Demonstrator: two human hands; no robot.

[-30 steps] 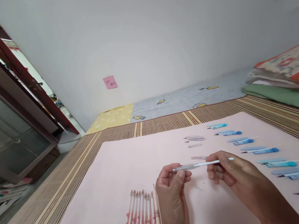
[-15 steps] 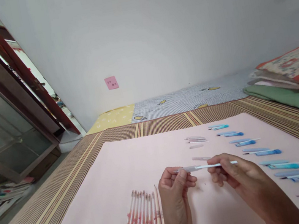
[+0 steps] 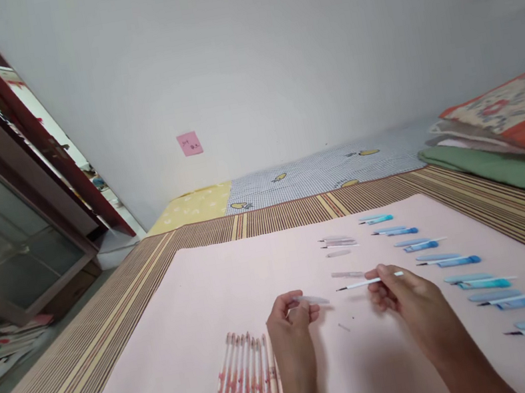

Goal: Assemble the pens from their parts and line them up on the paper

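Observation:
My left hand (image 3: 290, 328) pinches a clear pen barrel (image 3: 312, 299) between thumb and fingers. My right hand (image 3: 405, 297) pinches a thin white refill (image 3: 364, 283) whose dark tip points left, a short gap away from the barrel. Both hover just above a pale pink sheet (image 3: 212, 314). A row of pink-and-white pens (image 3: 245, 386) lies side by side below my left hand. A tiny loose piece (image 3: 344, 327) lies on the sheet between my hands.
Several sets of blue pen parts with refills (image 3: 451, 261) lie in a column on the right. A few clear parts (image 3: 339, 242) rest ahead of my hands. A striped mat (image 3: 91, 348) is under the sheet. Folded bedding (image 3: 510, 132) is at right, a glass door (image 3: 3, 222) at left.
The refill and the clear barrel were joined in one line between my hands. Now they are apart: the barrel stays in my left hand, the refill in my right.

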